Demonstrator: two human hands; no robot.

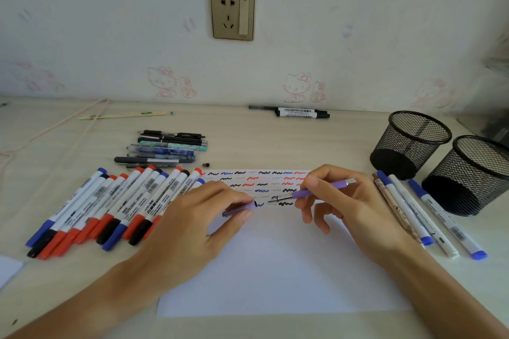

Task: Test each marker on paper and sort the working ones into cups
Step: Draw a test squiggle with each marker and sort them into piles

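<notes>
Head view: purple pen (316, 190) lies crosswise in right hand (347, 201), nib pointing left.

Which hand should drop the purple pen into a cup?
Right. The right hand already holds the pen, and both cups stand on its side; the left hand holds the cap.

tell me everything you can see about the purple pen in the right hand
The purple pen looks like a slim plastic fountain pen: lilac barrel, silver band at its back end, thin dark metal nib. It is uncapped; its matching purple cap is pinched in the left hand. The right hand grips the barrel between thumb and fingers. The pen lies at a shallow tilt, nib pointing left and down at the white paper, close to a black squiggle; whether the nib touches the paper cannot be told.
</notes>
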